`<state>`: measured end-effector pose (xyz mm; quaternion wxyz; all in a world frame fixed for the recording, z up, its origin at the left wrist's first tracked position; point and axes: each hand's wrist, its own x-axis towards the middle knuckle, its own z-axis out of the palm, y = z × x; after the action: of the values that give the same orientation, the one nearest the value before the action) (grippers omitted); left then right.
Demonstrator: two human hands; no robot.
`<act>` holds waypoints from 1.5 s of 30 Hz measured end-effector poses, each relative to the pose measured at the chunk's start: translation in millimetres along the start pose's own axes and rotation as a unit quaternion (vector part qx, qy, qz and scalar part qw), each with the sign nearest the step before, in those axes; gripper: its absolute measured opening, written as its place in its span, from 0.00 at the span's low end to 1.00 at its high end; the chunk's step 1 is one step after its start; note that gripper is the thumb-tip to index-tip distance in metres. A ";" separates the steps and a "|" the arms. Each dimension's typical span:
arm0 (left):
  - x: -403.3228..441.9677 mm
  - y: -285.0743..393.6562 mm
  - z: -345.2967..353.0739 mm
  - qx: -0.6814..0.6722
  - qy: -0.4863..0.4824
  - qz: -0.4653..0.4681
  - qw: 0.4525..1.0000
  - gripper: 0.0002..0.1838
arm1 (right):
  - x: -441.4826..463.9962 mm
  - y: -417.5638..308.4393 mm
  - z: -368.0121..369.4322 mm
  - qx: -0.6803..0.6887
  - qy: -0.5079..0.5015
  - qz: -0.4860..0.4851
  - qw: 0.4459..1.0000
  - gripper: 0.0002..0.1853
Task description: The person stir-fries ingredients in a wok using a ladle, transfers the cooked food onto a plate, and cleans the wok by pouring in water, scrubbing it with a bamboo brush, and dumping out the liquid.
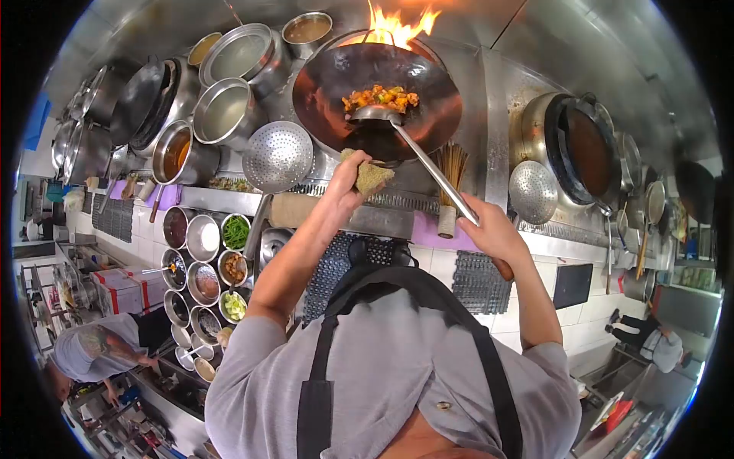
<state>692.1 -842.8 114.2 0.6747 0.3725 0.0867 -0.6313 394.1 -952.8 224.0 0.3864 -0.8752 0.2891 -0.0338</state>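
A large dark wok (329, 92) sits on the burner at the top centre, tilted, with flames (397, 29) behind its far rim. Browned, glossy food pieces (382, 98) lie in it. My left hand (348, 180) is closed on a folded greenish cloth (373, 179) at the wok's near edge. My right hand (493, 229) grips the long handle of a metal ladle (437, 174). The bowl of the ladle is inside the wok, touching the near side of the food. The wooden end of the handle shows below my right hand.
Left of the wok are a perforated strainer (277, 157) and pots of liquid (222, 112). Ingredient bowls (203, 237) stand lower left. A bamboo brush (449, 183) is right of the wok, with another strainer (533, 191) beyond. Other people (95, 348) are at the far left and right.
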 end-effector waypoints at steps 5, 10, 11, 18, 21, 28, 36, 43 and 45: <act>50.4 -13.9 -34.9 0.064 -0.027 0.053 0.996 0.17 | 36.1 2.8 40.0 -0.032 0.040 0.060 0.997 0.30; -5.3 -52.4 -75.0 0.075 -0.020 0.056 0.995 0.22 | 29.9 -10.3 59.5 -0.038 0.124 0.052 0.990 0.30; -25.3 -47.0 -60.8 0.064 -0.021 0.083 0.994 0.23 | 23.7 -12.0 63.8 -0.033 0.132 0.037 0.990 0.30; 53.1 31.7 -32.5 0.049 -0.047 0.000 0.998 0.13 | -1.1 -45.4 81.5 0.015 0.102 0.105 0.989 0.30; 58.0 33.4 -30.0 0.066 -0.041 -0.004 0.997 0.14 | -7.4 -53.5 87.4 0.029 0.088 0.138 0.986 0.29; 110.2 26.3 -56.5 0.071 -0.057 0.009 0.996 0.16 | -10.9 -61.9 92.3 0.055 0.084 0.153 0.983 0.29; 37.1 37.5 -69.2 0.100 -0.042 0.043 0.993 0.23 | 12.3 -49.7 97.1 0.074 0.088 0.115 0.987 0.28; -118.5 1.5 -178.9 0.075 -0.016 0.019 0.997 0.28 | 11.9 -63.6 57.7 0.302 0.054 0.223 0.925 0.27; -150.6 -9.4 -177.3 0.108 0.032 0.077 0.991 0.28 | 16.6 -47.0 54.2 0.278 0.092 0.158 0.943 0.26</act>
<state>717.8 -615.0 73.6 0.6741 0.4687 0.0102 -0.5708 445.8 -900.9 216.1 0.5866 -0.6691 0.4369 -0.1317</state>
